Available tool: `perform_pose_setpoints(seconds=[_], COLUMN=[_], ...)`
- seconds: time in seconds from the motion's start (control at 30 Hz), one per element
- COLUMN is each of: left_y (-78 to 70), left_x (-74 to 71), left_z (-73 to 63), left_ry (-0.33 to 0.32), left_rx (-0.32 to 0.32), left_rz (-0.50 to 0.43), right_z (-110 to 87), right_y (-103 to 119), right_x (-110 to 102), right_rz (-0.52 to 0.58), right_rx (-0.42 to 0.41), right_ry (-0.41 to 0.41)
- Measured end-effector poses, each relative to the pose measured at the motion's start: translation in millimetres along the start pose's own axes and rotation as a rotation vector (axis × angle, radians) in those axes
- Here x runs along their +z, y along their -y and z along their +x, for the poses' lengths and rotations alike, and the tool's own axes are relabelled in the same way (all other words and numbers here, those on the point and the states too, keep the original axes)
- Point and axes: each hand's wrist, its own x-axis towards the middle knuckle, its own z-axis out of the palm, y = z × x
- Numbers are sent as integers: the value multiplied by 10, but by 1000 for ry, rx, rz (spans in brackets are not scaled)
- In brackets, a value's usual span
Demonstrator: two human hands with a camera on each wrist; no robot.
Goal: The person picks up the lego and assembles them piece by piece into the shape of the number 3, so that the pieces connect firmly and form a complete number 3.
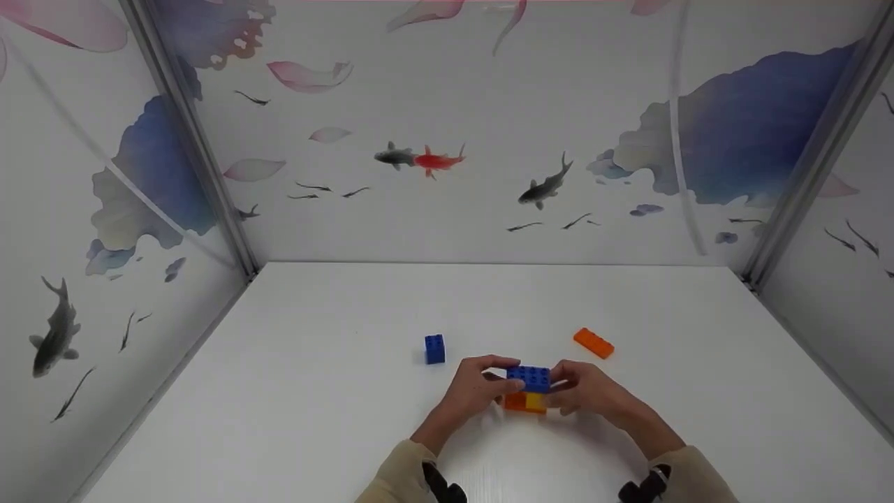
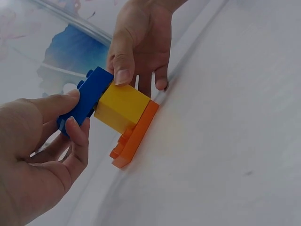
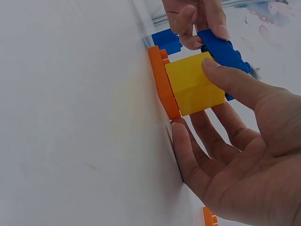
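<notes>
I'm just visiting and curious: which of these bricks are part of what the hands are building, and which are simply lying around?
In hand:
- blue flat brick, gripped by left hand and right hand
- yellow block under it
- orange base plate on the table

Lying about:
- small blue cube
- loose orange brick

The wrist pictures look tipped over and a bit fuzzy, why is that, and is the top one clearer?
Left wrist view: the table runs slanted, the near left hand is soft, and the yellow block is sharp. Right wrist view: the table stands almost upright, and its edge by the orange plate is smeared. Head view: level and evenly lit, with faint shadows, though the blocks look small.
</notes>
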Motion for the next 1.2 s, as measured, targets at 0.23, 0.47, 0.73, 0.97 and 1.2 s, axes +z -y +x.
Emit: perform_pose_setpoints(seconds=[0.23,0.47,0.73,0.97,1.2], left_y=[-6,-29,-18,17,-19], left_x=[-4,-6,11,20,12], left_z=[14,27,41,54,53], left_ry=[-7,-14,-29,-38,-49], left_rx=[-10,5,-22,-64,-73], left_rz=[8,68,57,18,63], right_z=[16,3,-3,6,28], right_y=[-12,5,4,-17,-16], right_x=[-5,-1,14,21,21], right_rz=[-8,-13,-18,-25,-19], right_rx=[7,-5,-3,1,12], right_ry=[-5,-1,-14,-27,-31])
